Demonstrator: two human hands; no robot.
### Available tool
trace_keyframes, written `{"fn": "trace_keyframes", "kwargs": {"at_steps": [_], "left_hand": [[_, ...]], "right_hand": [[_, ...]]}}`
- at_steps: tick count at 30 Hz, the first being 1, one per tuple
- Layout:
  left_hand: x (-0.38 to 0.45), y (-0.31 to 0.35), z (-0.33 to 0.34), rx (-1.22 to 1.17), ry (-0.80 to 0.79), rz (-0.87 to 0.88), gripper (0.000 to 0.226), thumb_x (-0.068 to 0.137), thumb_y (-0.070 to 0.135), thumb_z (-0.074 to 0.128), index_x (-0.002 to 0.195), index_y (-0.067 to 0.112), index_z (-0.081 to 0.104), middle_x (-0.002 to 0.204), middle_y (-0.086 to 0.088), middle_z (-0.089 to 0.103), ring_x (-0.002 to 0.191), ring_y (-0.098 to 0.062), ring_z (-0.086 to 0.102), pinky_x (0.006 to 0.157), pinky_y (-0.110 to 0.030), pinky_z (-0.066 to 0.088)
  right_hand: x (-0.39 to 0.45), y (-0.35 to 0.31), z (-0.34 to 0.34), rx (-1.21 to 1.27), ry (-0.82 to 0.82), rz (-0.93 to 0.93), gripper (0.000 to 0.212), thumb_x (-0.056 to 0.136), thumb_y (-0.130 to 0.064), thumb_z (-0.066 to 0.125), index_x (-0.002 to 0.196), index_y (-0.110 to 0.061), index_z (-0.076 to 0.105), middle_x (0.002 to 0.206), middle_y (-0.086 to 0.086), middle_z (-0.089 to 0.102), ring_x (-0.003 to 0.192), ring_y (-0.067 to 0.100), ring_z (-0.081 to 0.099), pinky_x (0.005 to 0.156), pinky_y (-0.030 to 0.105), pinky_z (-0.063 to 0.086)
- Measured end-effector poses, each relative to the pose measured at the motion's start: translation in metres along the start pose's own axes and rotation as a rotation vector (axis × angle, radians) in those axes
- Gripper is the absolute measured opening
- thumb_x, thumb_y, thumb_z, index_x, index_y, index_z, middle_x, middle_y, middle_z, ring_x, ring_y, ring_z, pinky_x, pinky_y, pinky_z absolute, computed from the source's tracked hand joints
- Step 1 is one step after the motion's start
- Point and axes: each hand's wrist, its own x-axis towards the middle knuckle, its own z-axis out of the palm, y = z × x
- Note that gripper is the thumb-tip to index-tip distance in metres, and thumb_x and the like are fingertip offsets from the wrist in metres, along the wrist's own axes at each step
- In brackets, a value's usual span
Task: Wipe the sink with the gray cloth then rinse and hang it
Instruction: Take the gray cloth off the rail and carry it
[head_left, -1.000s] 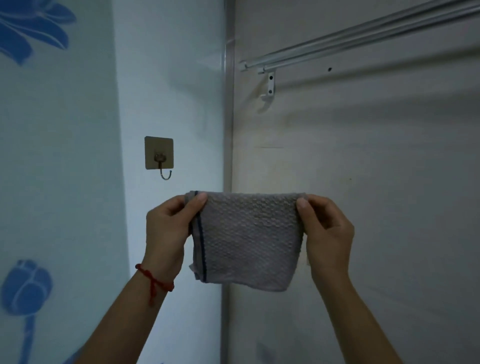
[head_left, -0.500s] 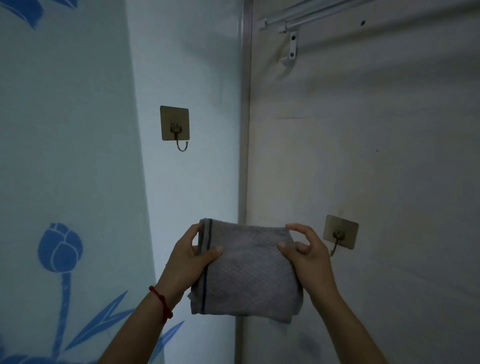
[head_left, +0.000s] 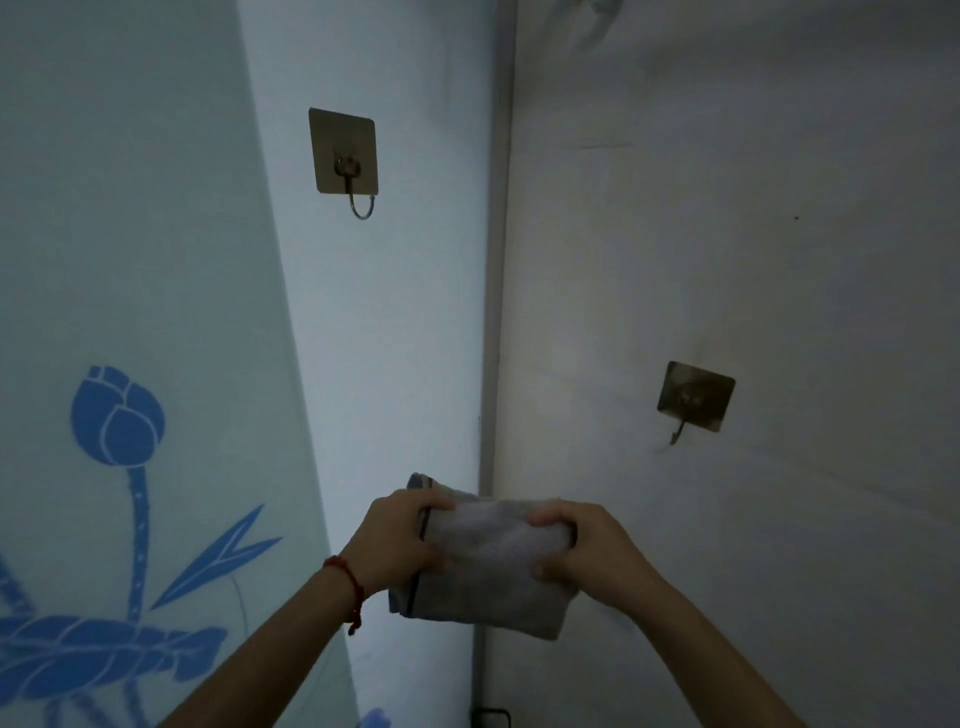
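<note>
Both hands, left hand (head_left: 397, 540) and right hand (head_left: 582, 551), grip the folded gray woven cloth (head_left: 488, 566) below the square adhesive wall hook (head_left: 344, 156), so hanging it there likely comes next.

Dim, bluish light — brightest on the left wall (head_left: 395, 312) near the corner, fading to grey murk on the right wall (head_left: 779, 260). Soft blur throughout (hands and cloth smeared). Wide-angle bending tilts the corner line — each hook (head_left: 344, 156) casts faint shadow.
</note>
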Motion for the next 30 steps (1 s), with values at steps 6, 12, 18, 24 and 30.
{"fn": "trace_keyframes", "kwargs": {"at_steps": [6, 12, 18, 24, 30], "left_hand": [[-0.005, -0.021, 0.023, 0.264, 0.176, 0.061, 0.042, 0.065, 0.057, 0.061, 0.089, 0.024, 0.073, 0.094, 0.006, 0.044, 0.097, -0.011, 0.047, 0.076, -0.022, 0.034], [-0.03, -0.036, 0.033, -0.518, -0.123, 0.11, 0.047, 0.041, 0.064, 0.071, 0.071, 0.028, 0.064, 0.072, 0.013, 0.069, 0.072, -0.004, 0.063, 0.067, -0.016, 0.051], [-0.046, -0.035, 0.049, -0.833, -0.588, -0.045, 0.059, 0.063, 0.043, 0.065, 0.117, 0.027, 0.049, 0.116, -0.01, 0.062, 0.108, -0.027, 0.061, 0.089, -0.033, 0.053], [-0.05, -0.019, 0.076, -0.71, -0.418, -0.106, 0.007, 0.086, 0.028, 0.057, 0.091, 0.023, 0.06, 0.094, 0.001, 0.065, 0.091, -0.014, 0.064, 0.083, -0.029, 0.056], [-0.058, -0.02, 0.085, -0.835, -0.121, -0.248, 0.01, 0.09, 0.012, 0.051, 0.091, 0.014, 0.06, 0.093, -0.005, 0.064, 0.089, -0.017, 0.063, 0.068, -0.018, 0.054]], "right_hand": [[0.0, 0.016, 0.013, -0.169, 0.13, -0.189, 0.022, 0.082, -0.014, 0.062, 0.103, -0.012, 0.066, 0.101, -0.003, 0.045, 0.103, 0.013, 0.048, 0.081, 0.015, 0.037], [-0.007, 0.019, 0.011, 0.193, 0.053, -0.232, 0.02, 0.081, -0.009, 0.064, 0.082, -0.028, 0.058, 0.082, -0.005, 0.061, 0.073, 0.009, 0.058, 0.058, 0.014, 0.048], [0.003, -0.003, -0.005, 0.091, -0.33, -0.281, 0.022, 0.078, -0.021, 0.07, 0.086, -0.034, 0.055, 0.094, -0.011, 0.057, 0.089, 0.006, 0.056, 0.072, 0.016, 0.048], [0.017, -0.011, 0.014, -0.061, -0.289, -0.268, 0.035, 0.071, -0.029, 0.074, 0.098, -0.032, 0.052, 0.101, -0.002, 0.057, 0.09, 0.008, 0.055, 0.07, 0.016, 0.05], [0.008, 0.028, 0.051, 0.36, -0.066, 0.175, 0.056, 0.072, -0.049, 0.067, 0.115, -0.016, 0.053, 0.111, 0.006, 0.058, 0.096, 0.018, 0.056, 0.077, 0.028, 0.045]]}}
